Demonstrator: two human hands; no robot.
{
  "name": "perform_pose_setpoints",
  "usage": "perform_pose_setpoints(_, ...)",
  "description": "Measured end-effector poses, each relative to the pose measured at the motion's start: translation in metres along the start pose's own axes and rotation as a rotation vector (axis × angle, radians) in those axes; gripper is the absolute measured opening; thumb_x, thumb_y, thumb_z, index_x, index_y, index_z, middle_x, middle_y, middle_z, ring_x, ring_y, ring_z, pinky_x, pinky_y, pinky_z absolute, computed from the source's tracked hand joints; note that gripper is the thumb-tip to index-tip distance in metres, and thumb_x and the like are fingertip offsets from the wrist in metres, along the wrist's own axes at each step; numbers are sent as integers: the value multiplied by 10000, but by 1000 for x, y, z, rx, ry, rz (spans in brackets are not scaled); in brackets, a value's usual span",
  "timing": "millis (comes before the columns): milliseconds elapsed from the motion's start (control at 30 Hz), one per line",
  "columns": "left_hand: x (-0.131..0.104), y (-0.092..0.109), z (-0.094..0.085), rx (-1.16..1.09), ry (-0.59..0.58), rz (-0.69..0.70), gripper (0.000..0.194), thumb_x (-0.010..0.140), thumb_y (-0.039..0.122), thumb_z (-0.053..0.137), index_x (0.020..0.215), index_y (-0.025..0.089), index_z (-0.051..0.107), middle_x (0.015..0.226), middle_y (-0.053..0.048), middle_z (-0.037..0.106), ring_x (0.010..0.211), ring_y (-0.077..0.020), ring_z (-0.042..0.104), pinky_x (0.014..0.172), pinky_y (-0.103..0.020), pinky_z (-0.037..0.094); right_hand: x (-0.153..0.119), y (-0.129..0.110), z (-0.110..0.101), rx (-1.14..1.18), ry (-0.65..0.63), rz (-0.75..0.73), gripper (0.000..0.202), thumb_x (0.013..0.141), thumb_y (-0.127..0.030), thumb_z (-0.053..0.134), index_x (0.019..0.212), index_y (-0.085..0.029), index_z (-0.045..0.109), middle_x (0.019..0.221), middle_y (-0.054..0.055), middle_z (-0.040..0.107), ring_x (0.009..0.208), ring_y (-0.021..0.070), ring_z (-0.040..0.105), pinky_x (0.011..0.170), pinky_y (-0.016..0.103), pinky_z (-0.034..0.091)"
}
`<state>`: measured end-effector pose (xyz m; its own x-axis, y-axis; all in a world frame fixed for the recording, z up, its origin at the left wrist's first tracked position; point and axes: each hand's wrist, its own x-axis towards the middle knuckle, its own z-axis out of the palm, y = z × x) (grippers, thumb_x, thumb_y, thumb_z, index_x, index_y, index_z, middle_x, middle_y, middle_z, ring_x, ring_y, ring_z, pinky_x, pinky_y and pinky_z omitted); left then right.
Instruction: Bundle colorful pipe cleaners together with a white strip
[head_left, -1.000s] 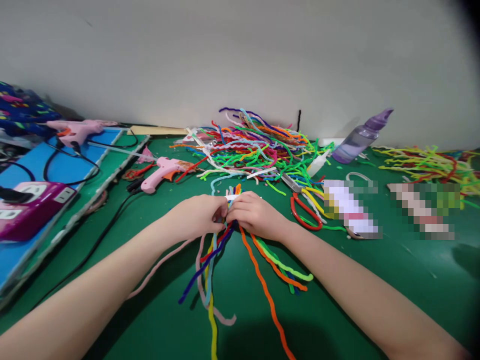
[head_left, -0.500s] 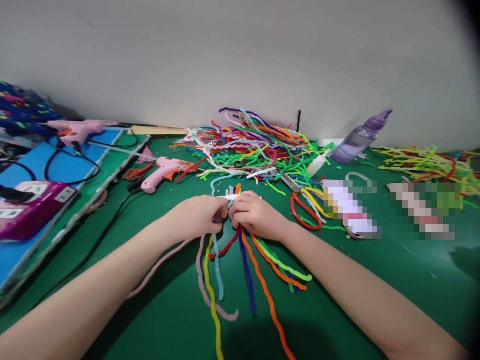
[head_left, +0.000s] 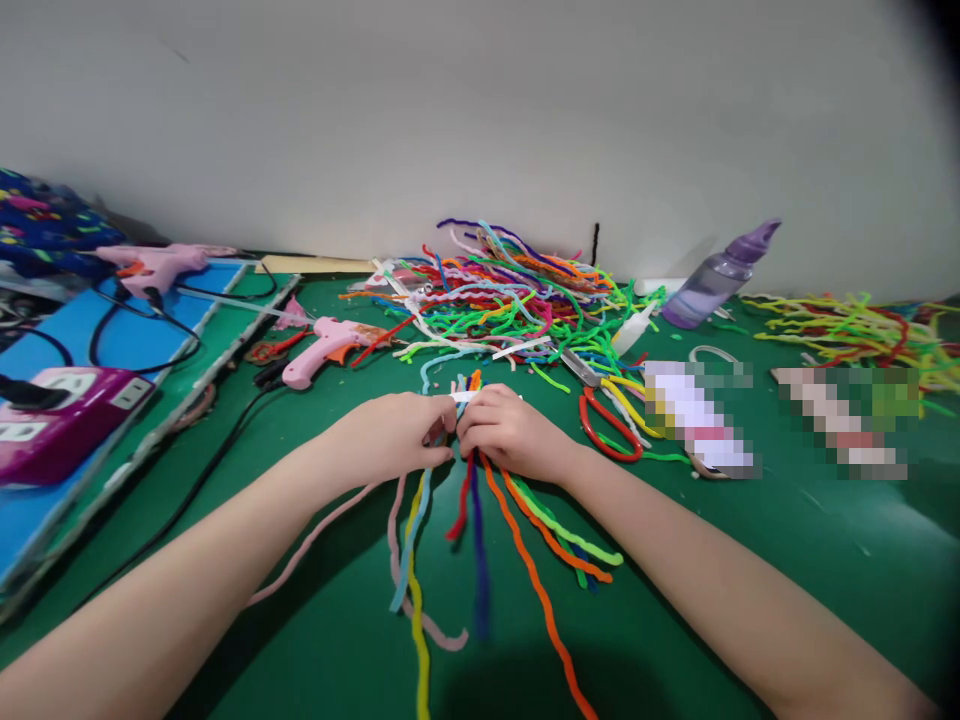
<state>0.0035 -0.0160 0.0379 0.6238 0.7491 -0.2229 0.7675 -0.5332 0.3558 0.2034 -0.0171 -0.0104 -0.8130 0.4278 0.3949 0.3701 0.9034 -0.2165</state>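
Observation:
My left hand (head_left: 401, 435) and my right hand (head_left: 510, 430) meet over the middle of the table, almost touching. Between them is a bunch of fuzzy pipe cleaners, whose short ends poke up beyond my fingers beside a white strip (head_left: 463, 397). My right fingers are wrapped round the bunch; red (head_left: 460, 505), purple (head_left: 480, 560) and orange (head_left: 532, 570) stems fan out below, with green ones (head_left: 574, 535) to the right. Under my curled left fingers run light blue (head_left: 409, 560), yellow (head_left: 418, 610) and pink (head_left: 397, 525) stems. The exact grip points are hidden.
Behind my hands lies a tangled heap of pipe cleaners (head_left: 510, 290). Red-handled scissors (head_left: 611, 425) and a purple bottle (head_left: 709, 290) are on the right. To the left are a pink glue gun (head_left: 330, 350), its cord, and a magenta power strip (head_left: 75, 430).
The red stem has swung from pointing left to hanging downward. The light blue stem's lower end has shifted left across the yellow one, and the purple stem has moved slightly left. Both hands stay nearly in place.

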Motion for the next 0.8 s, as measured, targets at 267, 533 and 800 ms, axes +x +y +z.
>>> perform_pose_setpoints(267, 0, 9, -3, 39, -6, -90, 191, 766, 392, 542, 827, 211, 532, 741, -4, 648, 626, -163, 561, 509, -251, 277, -4, 2, 0, 66, 266, 191, 178, 832, -89, 448, 917, -193, 564, 946, 50, 652, 925, 165, 562, 872, 347, 384)
perform_pose_setpoints(533, 3, 5, 2, 47, 17, -60, 141, 737, 318, 584, 842, 233, 545, 734, 14, 654, 620, -163, 562, 505, -247, 270, -5, 3, 2, -57, 255, 307, 193, 842, -115, 458, 964, -164, 599, 976, 90, 635, 938, 207, 543, 821, 355, 417)
perform_pose_setpoints(800, 2, 8, 2, 94, 49, -56, 133, 810, 362, 516, 831, 255, 591, 759, 7, 659, 615, -161, 558, 509, -244, 275, -4, 6, 5, -48, 228, 329, 211, 868, -120, 443, 984, -145, 616, 956, 94, 618, 933, 201, 522, 830, 342, 438)
